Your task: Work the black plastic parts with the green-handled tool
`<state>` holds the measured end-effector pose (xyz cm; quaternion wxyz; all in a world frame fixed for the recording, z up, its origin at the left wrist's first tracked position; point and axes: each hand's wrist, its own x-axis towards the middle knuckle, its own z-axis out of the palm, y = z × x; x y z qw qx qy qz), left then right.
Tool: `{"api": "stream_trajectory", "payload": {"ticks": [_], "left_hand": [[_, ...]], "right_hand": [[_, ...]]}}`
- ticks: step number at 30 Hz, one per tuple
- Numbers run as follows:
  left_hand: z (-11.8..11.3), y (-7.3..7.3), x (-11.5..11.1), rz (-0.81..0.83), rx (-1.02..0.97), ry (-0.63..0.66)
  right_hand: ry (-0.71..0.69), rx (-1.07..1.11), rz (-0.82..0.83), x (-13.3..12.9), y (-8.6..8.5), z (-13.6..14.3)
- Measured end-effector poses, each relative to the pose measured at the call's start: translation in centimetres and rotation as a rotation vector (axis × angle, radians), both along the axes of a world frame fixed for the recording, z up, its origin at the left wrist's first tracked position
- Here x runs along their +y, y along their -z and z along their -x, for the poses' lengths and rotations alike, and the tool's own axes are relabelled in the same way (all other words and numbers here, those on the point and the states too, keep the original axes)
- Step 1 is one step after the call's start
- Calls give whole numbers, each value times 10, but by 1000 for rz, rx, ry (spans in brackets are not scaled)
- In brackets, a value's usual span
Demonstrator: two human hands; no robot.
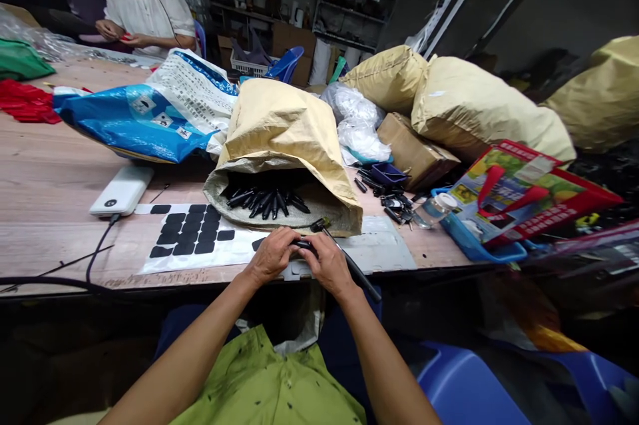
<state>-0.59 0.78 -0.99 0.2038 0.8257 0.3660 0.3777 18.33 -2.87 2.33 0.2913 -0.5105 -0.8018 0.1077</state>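
Both my left hand (273, 254) and my right hand (329, 261) are closed on one short black cylindrical piece (303, 244), held between them at the table's front edge. Just beyond my hands lies an open-mouthed tan paper sack (284, 118), with several similar black pieces (269, 202) in its mouth. A black-handled tool (359, 273) slants down beside my right hand, its head near the sack's lip. To the left of my hands, a white sheet (224, 253) carries rows of black rounded-square stickers (187, 232).
A white power bank (122, 192) with a cable sits left. Behind it is a blue and white bag (144, 112). At right are loose black parts (392, 202), a glass jar (434, 210), a blue tray (464, 238) and large sacks (479, 105). Another person (154, 12) sits across the table.
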Motion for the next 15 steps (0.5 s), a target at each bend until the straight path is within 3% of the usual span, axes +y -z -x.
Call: {"api": "stream_trajectory", "payload": {"ticks": [7,15], "left_hand": [[1,5,2,3,-30,3],[3,3,0,31,-81,-18]], "right_hand": [[32,-123,-71,1,17,10],[-16,48,-73,8,20,14]]}}
